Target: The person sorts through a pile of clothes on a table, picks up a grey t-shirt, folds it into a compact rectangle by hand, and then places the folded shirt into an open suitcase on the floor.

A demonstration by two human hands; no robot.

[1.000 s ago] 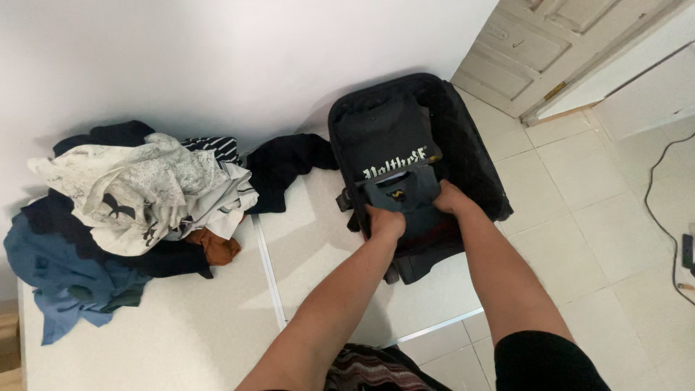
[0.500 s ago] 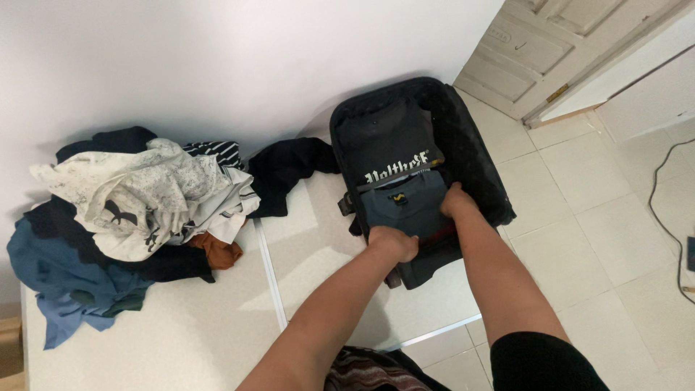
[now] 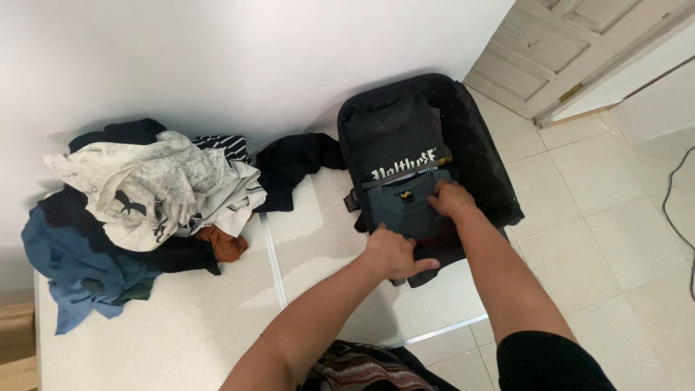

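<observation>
A black open suitcase [image 3: 483, 156] lies on a white surface against the wall. Inside it is a folded black shirt [image 3: 398, 137] with white lettering, and below that a folded dark blue-grey garment [image 3: 402, 210]. My right hand [image 3: 450, 199] presses flat on the upper right part of that dark garment. My left hand [image 3: 393, 253] grips the garment's lower edge at the suitcase's near rim, fingers curled over the cloth.
A heap of loose clothes [image 3: 137, 210] in white, blue, black and brown lies at the left. A black garment [image 3: 293, 163] sprawls between heap and suitcase. A panelled door [image 3: 572, 51] stands at the top right, tiled floor [image 3: 622, 239] to the right, with a cable [image 3: 677, 217].
Both hands slid towards me along the dark garment. The left hand moved from its middle down to its near edge, and the garment now lies flatter in the suitcase.
</observation>
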